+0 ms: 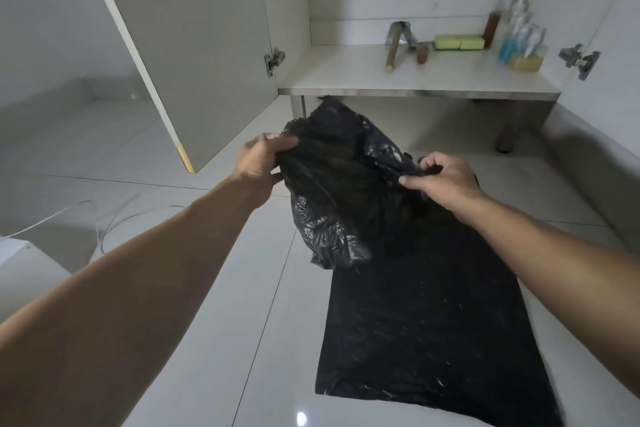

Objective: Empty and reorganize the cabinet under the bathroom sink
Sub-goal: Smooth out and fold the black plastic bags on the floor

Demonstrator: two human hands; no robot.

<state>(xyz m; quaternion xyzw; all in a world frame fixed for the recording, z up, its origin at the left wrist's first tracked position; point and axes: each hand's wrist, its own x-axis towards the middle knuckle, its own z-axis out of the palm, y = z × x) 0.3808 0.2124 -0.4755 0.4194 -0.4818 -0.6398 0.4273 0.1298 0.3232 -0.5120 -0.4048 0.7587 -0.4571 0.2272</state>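
Note:
A crumpled black plastic bag (332,191) hangs in the air in front of the open cabinet (381,69). My left hand (259,163) grips its left edge and my right hand (440,180) pinches its right edge. Below it a second black plastic sheet (426,333) lies flat on the floor tiles. On the cabinet shelf stand two yellow-green sponges (459,42), a wood-handled tool (398,45), a brown bottle (493,26), clear pump bottles (519,7) and a container with blue items (523,48).
The left cabinet door (180,55) stands swung open toward me. A right door hinge (578,59) shows at the cabinet's side. Thin white cables (114,218) lie on the glossy tile floor at the left, beside a white box (17,253).

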